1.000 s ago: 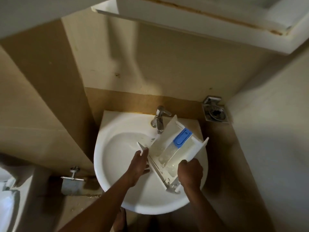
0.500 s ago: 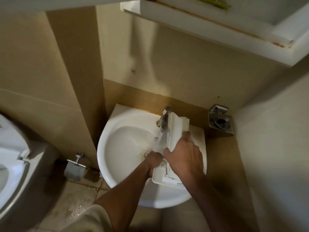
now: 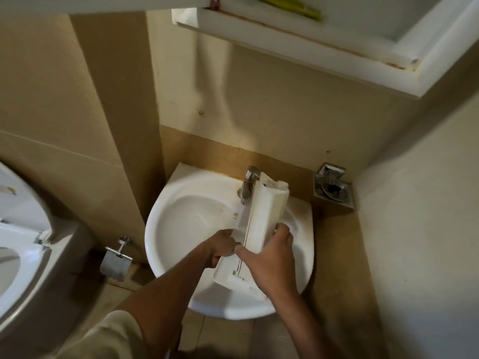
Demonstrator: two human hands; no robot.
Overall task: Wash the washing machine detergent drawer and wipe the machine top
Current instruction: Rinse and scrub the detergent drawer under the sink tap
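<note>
The white detergent drawer (image 3: 267,208) is turned on its side over the white wash basin (image 3: 181,216), its far end beside the chrome tap (image 3: 248,183). My right hand (image 3: 272,257) grips the drawer from the near right, fingers wrapped over its underside. My left hand (image 3: 220,246) holds the drawer's left edge, partly hidden behind it. The drawer's open compartments face left, away from view. I cannot tell whether water is running.
A toilet (image 3: 23,244) with its seat stands at the left. A metal paper holder (image 3: 116,263) hangs low on the tiled wall. A chrome soap holder (image 3: 333,187) sits on the wall right of the basin. A white cabinet (image 3: 324,47) overhangs above.
The drawer has been rolled from open side up onto its side, hiding the blue insert. My right hand moved up over its underside. The view shifted, bringing the toilet in.
</note>
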